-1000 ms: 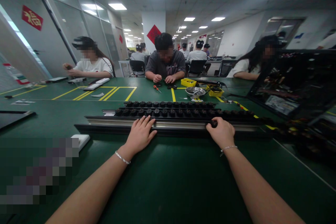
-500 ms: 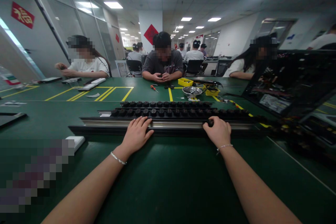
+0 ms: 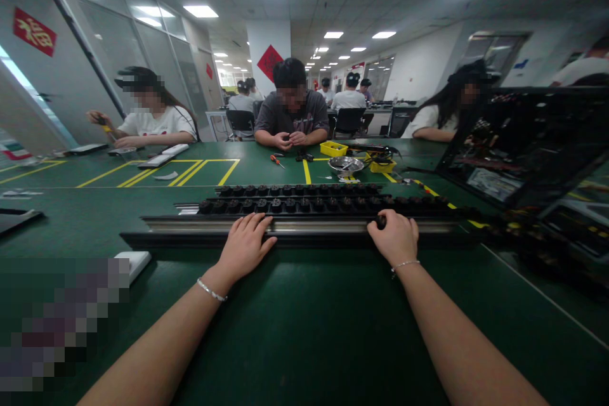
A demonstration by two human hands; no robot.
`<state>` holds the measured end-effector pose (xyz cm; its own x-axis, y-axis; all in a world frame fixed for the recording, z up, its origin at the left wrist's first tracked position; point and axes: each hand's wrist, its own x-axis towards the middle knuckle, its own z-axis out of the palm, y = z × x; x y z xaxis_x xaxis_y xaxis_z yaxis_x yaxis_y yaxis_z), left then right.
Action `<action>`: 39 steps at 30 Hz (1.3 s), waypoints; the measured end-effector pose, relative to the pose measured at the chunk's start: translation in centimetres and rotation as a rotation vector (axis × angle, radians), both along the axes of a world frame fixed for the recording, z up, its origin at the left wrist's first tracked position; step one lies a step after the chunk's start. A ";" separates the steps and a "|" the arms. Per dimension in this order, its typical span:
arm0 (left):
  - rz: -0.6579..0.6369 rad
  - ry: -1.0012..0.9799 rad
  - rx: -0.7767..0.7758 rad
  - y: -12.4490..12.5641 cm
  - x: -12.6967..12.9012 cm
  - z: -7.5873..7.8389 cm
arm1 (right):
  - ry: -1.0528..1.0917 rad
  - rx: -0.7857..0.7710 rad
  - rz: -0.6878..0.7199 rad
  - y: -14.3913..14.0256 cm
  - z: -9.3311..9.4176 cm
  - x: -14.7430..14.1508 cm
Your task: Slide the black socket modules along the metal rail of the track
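Note:
A long black rail (image 3: 323, 227) with a shiny metallic strip lies crosswise before me. My left hand (image 3: 247, 238) rests over it, palm down, fingers stretched across its upper edge and thumb out to the side. Further right, my right hand (image 3: 394, 236) is curled at the rail, with thumb and fingers closed around a small round black piece (image 3: 380, 222). Its full shape is hidden by the fingers. Just behind the rail, several similar round black pieces (image 3: 276, 204) sit in two long rows on narrow black strips.
Beyond the rows are a metal bowl (image 3: 346, 166), a yellow bin (image 3: 333, 148) and an orange-handled screwdriver (image 3: 276, 160). An opened black panel with electronics (image 3: 523, 146) stands at right. A white object (image 3: 134, 265) lies at left. Co-workers sit across the green table (image 3: 304, 317).
The view has shifted slightly. Both my hands keep their places on the rail. The co-worker at the left has raised a hand holding a tool with a yellow part.

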<state>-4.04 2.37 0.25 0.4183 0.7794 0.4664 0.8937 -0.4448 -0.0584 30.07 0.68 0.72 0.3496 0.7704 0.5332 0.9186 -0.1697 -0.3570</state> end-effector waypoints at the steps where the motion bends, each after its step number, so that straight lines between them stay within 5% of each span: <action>1: -0.001 -0.003 0.000 0.0 0.0 0.0 | -0.003 -0.001 -0.003 0.0 0.0 0.0; 39: 0.001 -0.024 -0.043 -0.2 0.0 0.4 | -0.035 -0.014 -0.031 -0.3 0.3 1.2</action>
